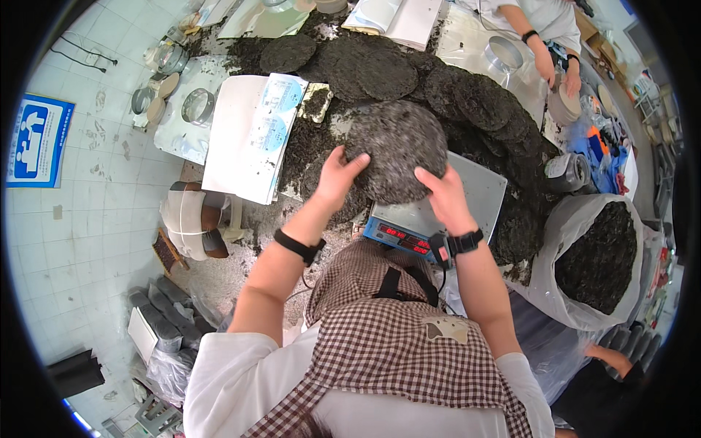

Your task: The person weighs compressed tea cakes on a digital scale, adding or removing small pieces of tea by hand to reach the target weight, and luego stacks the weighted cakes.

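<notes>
Between both hands is a round, flat cake of dark dried plant matter, perhaps seaweed (pixel 398 150), slightly blurred and raised near the metal plate of a digital scale (pixel 476 183). My left hand (pixel 340 178) grips its left edge, thumb on top. At its lower right edge, my right hand (pixel 442 191) holds it the same way, fingers mostly hidden beneath. The blue scale front has lit red digits. Beyond the held cake, more dark round cakes (pixel 388 75) lie overlapping in an arc on the table. Loose dark shreds (pixel 312 137) surround them.
Printed paper sheets (pixel 238 137) and a metal ring (pixel 198 106) lie to the left. A large plastic bag of dark material (pixel 597 257) stands at right, near a clear jar (pixel 567 171). Across the table, a co-worker's hands (pixel 571 79) touch round discs (pixel 564 105). Another person's arm shows at lower right.
</notes>
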Demonstrator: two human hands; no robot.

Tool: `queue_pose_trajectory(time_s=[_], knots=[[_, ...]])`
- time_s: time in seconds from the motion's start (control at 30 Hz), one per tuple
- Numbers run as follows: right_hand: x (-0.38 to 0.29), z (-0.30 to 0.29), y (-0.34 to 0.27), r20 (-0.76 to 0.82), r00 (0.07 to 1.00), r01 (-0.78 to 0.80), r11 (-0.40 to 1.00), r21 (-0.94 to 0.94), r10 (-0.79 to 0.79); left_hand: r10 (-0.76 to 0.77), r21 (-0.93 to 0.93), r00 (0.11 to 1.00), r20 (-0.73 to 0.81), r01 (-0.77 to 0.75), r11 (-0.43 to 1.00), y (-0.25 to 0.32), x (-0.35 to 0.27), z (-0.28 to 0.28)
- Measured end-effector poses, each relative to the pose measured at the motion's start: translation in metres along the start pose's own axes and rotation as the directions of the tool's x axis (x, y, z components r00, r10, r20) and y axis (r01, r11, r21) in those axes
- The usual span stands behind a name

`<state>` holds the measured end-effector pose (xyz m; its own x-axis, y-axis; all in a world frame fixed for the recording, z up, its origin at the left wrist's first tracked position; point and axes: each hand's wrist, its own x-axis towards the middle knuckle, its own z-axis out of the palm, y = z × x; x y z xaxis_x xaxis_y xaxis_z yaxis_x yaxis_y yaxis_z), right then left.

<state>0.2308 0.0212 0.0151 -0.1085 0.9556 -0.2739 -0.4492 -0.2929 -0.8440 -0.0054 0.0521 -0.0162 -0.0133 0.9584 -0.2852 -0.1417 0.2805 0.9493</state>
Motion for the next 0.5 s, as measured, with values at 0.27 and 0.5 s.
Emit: queue_pose_trajectory(time_s=[0.27, 0.5], knots=[[0.003, -0.031, -0.017, -0.013, 1.000, -0.002, 0.956, -0.294, -0.002, -0.001, -0.023, 0.943, -0.332, -0.007, 1.000, 0.090, 0.161, -0.088], [-0.077, -0.113, 0.010, -0.401, 0.866, -0.159, 0.595, -0.788, -0.299, 0.004, 0.970, 0.970, 0.243, -0.243, 0.000, -0.024, -0.015, -0.053]])
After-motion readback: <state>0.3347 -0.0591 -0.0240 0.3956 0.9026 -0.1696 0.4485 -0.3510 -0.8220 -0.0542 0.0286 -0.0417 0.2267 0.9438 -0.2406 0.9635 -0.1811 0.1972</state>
